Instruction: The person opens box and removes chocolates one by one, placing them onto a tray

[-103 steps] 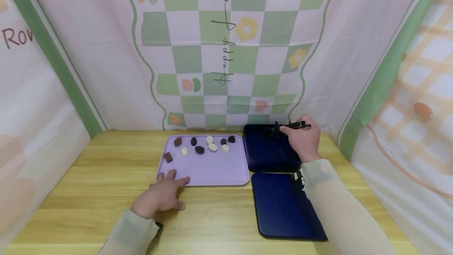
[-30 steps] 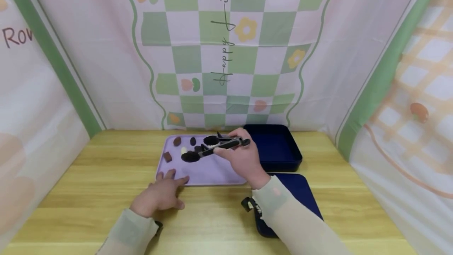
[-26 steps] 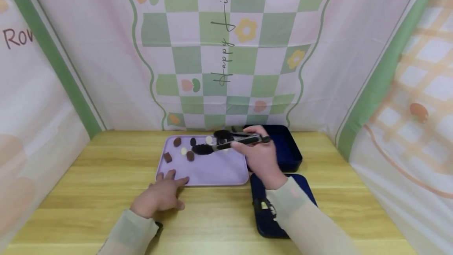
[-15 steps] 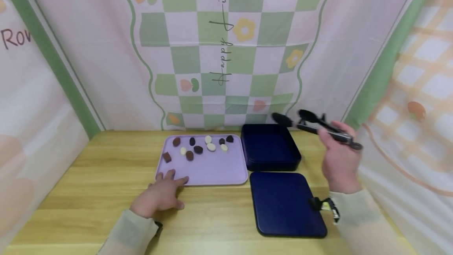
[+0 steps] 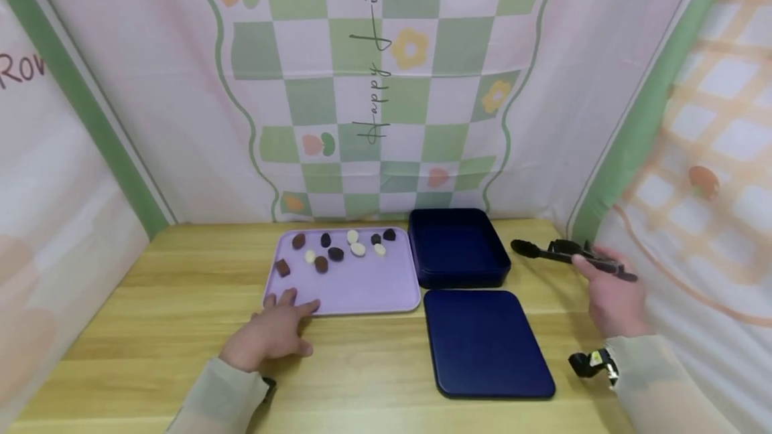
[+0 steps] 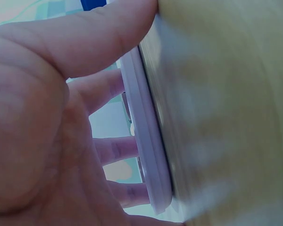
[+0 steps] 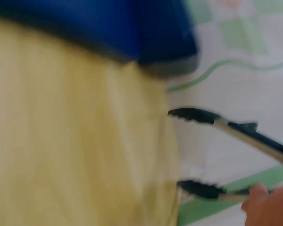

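Note:
My right hand (image 5: 616,297) grips black-tipped tongs (image 5: 588,261) to the right of the dark blue box (image 5: 461,273). In the right wrist view the two tong heads stand apart with nothing between them. On the lilac tray (image 5: 374,290) lie several chocolates, among them a round brown chocolate (image 5: 321,264), a square brown chocolate (image 5: 283,268), a dark oval chocolate (image 5: 336,254) and a white chocolate (image 5: 358,249). My left hand (image 5: 271,333) rests with spread fingers on the tray's front left edge; the left wrist view has its fingertips over the rim.
The box stands at the back, close beside the tray's right side, and shows no contents. In front of it a flat dark blue lid (image 5: 488,343) lies on the wooden table (image 5: 356,374). Patterned curtains (image 5: 392,119) close off the back and sides.
My right hand took the tongs from the box to the tray, then right past the box and down. The round brown chocolate is new on the tray. My left hand has stayed put.

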A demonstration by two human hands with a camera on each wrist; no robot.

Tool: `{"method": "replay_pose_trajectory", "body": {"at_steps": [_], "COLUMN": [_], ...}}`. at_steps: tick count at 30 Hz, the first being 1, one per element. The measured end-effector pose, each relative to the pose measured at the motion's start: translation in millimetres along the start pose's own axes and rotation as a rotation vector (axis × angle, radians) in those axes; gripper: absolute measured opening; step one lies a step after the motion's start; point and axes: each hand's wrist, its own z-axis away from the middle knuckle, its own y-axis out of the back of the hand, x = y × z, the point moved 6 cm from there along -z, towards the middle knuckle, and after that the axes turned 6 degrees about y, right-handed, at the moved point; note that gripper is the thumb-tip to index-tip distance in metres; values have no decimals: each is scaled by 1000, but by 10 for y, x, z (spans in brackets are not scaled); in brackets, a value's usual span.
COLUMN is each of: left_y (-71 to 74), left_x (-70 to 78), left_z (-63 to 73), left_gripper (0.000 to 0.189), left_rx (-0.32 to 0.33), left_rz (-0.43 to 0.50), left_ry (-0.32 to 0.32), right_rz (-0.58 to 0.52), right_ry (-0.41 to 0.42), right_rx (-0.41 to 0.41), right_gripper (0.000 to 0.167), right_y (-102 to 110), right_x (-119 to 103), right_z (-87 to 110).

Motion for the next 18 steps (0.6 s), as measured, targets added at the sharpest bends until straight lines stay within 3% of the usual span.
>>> {"method": "replay_pose_trajectory", "body": {"at_steps": [4, 7, 8, 10, 14, 18], "left_y": [14, 27, 29, 32, 30, 15], "left_x": [13, 29, 31, 30, 18, 17], "left_z": [11, 17, 20, 22, 23, 14], "left_gripper": [80, 80, 80, 81, 81, 81], "left_rx": [-2, 3, 4, 8, 11, 8], "left_rz": [3, 3, 1, -2, -11, -11], "left_ry": [0, -9, -10, -12, -13, -14], "right_rz": [218, 442, 470, 417, 481, 780], "right_ry": [118, 292, 326, 353, 377, 463], "right_rx": [-129, -265, -301, -373, -360, -346], "right_gripper": [77, 75, 73, 70, 65, 65], "right_y": [-10, 3, 24, 74, 213, 281], "right_x": [67, 26, 26, 43, 102, 113], "right_z": [-57, -26, -10, 20, 53, 109]}}
